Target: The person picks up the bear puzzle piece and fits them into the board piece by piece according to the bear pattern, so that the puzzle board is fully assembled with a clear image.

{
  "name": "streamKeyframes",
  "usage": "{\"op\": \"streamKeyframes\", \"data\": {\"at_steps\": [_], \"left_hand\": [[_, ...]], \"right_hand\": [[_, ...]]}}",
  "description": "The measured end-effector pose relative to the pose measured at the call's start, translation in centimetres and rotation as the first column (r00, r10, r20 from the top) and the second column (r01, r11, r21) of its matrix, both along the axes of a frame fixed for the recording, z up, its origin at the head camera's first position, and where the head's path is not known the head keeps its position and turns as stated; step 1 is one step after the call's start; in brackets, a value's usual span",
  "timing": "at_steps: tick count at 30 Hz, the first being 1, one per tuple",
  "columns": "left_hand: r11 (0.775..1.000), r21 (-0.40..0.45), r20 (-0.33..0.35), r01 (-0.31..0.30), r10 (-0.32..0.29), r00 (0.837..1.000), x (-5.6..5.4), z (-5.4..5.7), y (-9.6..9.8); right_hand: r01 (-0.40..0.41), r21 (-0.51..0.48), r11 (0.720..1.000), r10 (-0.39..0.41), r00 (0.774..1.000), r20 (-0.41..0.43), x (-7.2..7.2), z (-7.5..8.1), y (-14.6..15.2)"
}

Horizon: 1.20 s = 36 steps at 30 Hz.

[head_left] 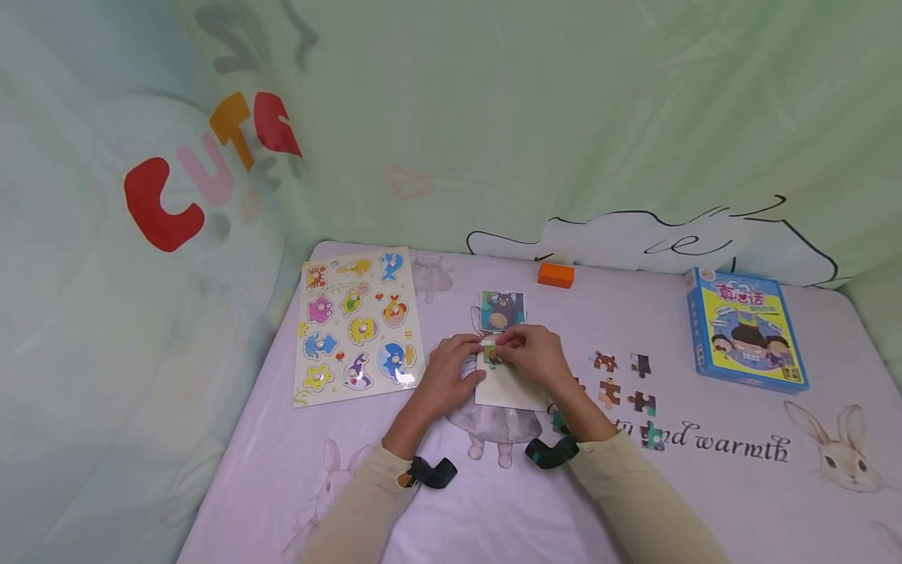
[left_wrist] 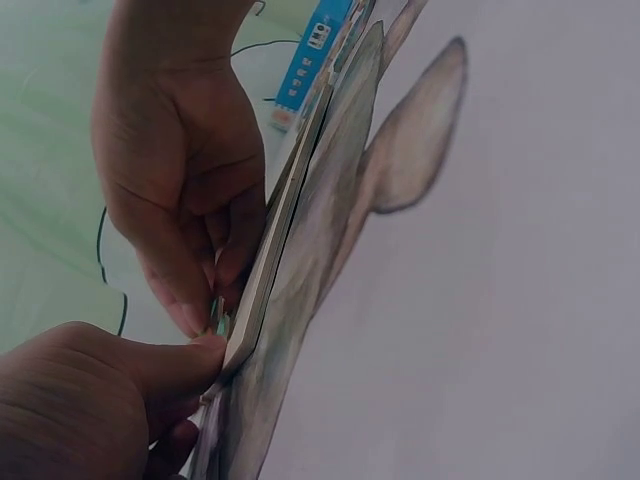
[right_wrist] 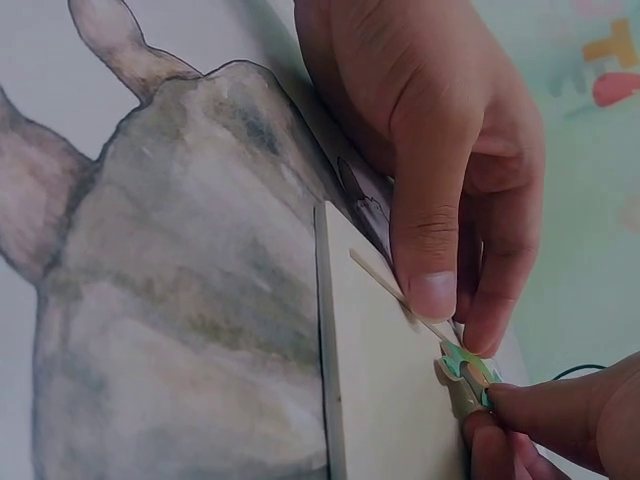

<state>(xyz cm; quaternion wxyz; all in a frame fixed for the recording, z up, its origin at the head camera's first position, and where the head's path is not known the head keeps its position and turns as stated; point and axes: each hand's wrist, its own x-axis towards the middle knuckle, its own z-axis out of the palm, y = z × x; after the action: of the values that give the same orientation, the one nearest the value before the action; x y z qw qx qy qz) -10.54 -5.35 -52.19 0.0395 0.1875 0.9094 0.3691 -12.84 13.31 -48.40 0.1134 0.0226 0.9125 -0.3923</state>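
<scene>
A pale puzzle board [head_left: 510, 392] lies in front of the person. My right hand [head_left: 539, 359] pinches a small green and brown jigsaw piece [right_wrist: 468, 365] over the board's upper left part. At the board's upper left corner, my left hand [head_left: 445, 376] holds the edge, its thumb by the rim and its fingertips close to the piece. The left wrist view shows the thumb of this left hand [left_wrist: 100, 385] at the board's corner, near the right hand's fingertips. Just beyond the board is a bear picture [head_left: 503, 311]. The right hand hides part of the board.
Several loose jigsaw pieces [head_left: 610, 393] lie right of the board, some partly behind the right forearm. On the left is a sea-animal peg puzzle [head_left: 334, 329]. An orange block [head_left: 556, 275] sits at the back, and a blue and yellow box [head_left: 748, 329] lies far right.
</scene>
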Motion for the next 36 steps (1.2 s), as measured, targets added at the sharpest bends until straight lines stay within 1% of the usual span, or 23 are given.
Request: {"op": "streamKeyframes", "data": {"at_steps": [11, 29, 36], "left_hand": [[1.0, 0.003, -0.009, 0.007, -0.007, 1.0, 0.0, -0.09, 0.06], [1.0, 0.003, -0.026, 0.009, -0.009, 1.0, 0.04, -0.17, -0.05], [1.0, -0.001, -0.03, 0.008, -0.008, 1.0, -0.02, -0.3, -0.04]], "right_hand": [[0.015, 0.012, 1.0, -0.015, 1.0, -0.008, 0.01, -0.2, -0.25], [-0.003, 0.043, 0.999, 0.004, 0.999, -0.036, -0.14, -0.14, -0.47], [0.013, 0.053, 0.998, -0.012, 1.0, -0.025, -0.21, -0.05, -0.62]]}}
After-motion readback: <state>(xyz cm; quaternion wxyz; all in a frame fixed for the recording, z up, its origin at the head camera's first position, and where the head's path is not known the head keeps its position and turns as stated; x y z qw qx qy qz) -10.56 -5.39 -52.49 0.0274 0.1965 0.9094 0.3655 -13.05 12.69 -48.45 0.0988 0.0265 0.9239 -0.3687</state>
